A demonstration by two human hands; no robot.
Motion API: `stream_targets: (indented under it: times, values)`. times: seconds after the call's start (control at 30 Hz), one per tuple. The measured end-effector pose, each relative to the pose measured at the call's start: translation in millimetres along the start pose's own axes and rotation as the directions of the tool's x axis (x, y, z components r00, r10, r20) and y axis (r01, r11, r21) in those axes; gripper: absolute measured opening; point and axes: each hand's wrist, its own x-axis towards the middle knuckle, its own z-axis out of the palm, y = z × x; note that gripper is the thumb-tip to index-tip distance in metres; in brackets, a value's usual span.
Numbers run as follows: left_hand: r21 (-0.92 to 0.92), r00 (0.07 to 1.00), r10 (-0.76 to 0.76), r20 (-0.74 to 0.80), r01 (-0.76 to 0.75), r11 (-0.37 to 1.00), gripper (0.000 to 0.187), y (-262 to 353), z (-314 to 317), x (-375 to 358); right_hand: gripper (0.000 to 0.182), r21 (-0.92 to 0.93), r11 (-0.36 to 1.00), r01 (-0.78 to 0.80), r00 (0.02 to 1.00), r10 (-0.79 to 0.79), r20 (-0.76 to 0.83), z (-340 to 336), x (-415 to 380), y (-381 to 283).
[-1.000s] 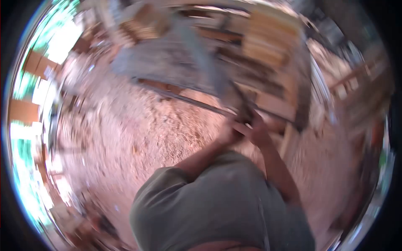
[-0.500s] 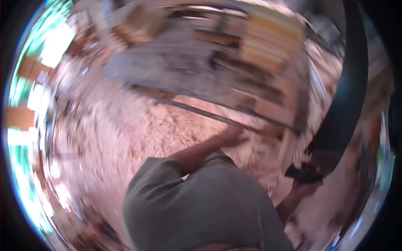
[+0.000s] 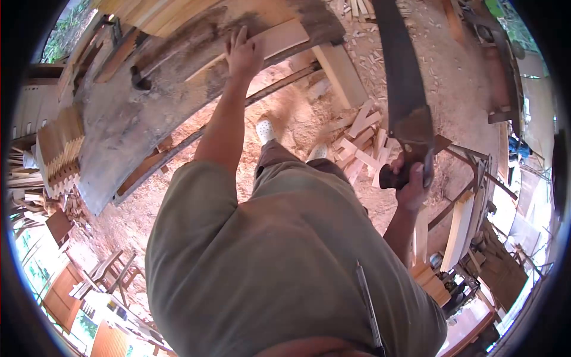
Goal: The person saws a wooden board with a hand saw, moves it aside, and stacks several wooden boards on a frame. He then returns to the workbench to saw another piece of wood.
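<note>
At the upper left, a broad rough slab [image 3: 137, 101] is laid across the view, its bark edge running down toward the stacked boards [image 3: 56, 152]. The left hand [image 3: 242, 55] is pressed flat on the slab near its upper edge, fingers spread, nothing gripped. On the right, the saw [image 3: 404, 89] is held upright by its dark handle, around which the right hand [image 3: 410, 181] is closed tightly; the long blade is raised away from the slab and is cut off by the frame's top. Open room is seen between the two: sawdust-covered floor [image 3: 297, 113], with two white shoes [image 3: 266, 130] planted on it, and a heap of cut wood pieces [image 3: 357, 140] just beside the saw hand.

Compared with half a second ago, the view has been sharpened from heavy blur, the left arm has been stretched further out onto the slab, and the saw hand has been lifted higher.

Much is hidden by the olive shirt [image 3: 279, 268] that fills the lower middle. The slab's far end is cut off at the frame's rim, and the saw's teeth cannot be made out.
</note>
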Motion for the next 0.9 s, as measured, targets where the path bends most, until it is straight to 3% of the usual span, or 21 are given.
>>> stream_targets:
  times: [0.03,0.07,0.13,0.2,0.27,0.33,0.37,0.43,0.47,0.53,0.6,0.67,0.73,0.8,0.9]
  values:
    - [0.12,1.0,-0.021,-0.003,0.021,0.992,0.048,-2,6,1,0.037,-0.052,0.997,0.061,0.998,-0.06,0.007,-6,1,3]
    - [0.243,0.999,-0.05,-0.015,0.052,0.969,0.05,-4,10,1,0.037,-0.077,0.997,0.021,0.999,-0.025,-0.043,-10,-1,3]
    - [0.172,0.994,-0.109,0.014,0.105,0.979,0.051,3,-3,-1,0.043,-0.054,0.995,-0.078,0.996,0.08,0.036,-23,8,12]
    - [0.084,0.991,-0.133,0.014,0.132,0.988,0.053,-9,2,6,0.049,-0.071,0.995,-0.064,0.99,0.072,0.118,-25,17,25]
    - [0.113,0.989,-0.15,0.016,0.147,0.983,0.054,-7,3,10,0.052,-0.05,0.973,-0.225,0.967,0.23,0.114,-12,22,26]
    - [0.182,0.974,-0.212,-0.077,0.222,0.958,0.055,17,1,17,0.053,-0.066,0.967,-0.247,0.952,0.255,0.167,-5,31,42]
    - [0.189,0.973,-0.214,-0.08,0.226,0.956,0.055,27,-2,23,0.053,-0.05,0.975,-0.216,0.957,0.222,0.185,3,35,50]
    - [0.066,0.888,-0.458,-0.044,0.46,0.885,0.058,47,-9,43,0.052,-0.054,0.981,-0.188,0.954,0.195,0.227,20,46,60]
    - [0.067,0.889,-0.455,-0.055,0.458,0.887,0.058,51,-7,50,0.053,-0.148,0.98,-0.131,0.957,0.164,0.24,29,51,59]
    - [0.248,0.88,-0.476,-0.006,0.462,0.851,0.065,52,3,70,0.054,-0.163,0.986,0.04,0.964,0.005,0.267,45,60,77]
    - [0.235,0.856,-0.517,0.001,0.503,0.832,0.068,51,13,74,0.055,-0.183,0.983,0.001,0.955,0.053,0.29,51,66,86]
    - [0.351,0.853,-0.519,0.053,0.47,0.81,0.071,54,18,73,0.056,-0.21,0.977,-0.037,0.945,0.103,0.31,57,72,89]
    - [0.398,0.85,-0.523,0.059,0.461,0.794,0.073,62,19,71,0.056,-0.274,0.96,0.065,0.951,0.023,0.308,61,71,89]
    - [0.442,0.85,-0.523,0.058,0.448,0.777,0.075,66,21,71,0.056,-0.317,0.947,0.061,0.952,0.041,0.305,57,68,87]
    - [0.421,0.822,-0.567,-0.049,0.532,0.735,0.079,63,31,70,0.057,-0.354,0.931,0.09,0.949,0.028,0.315,47,68,90]
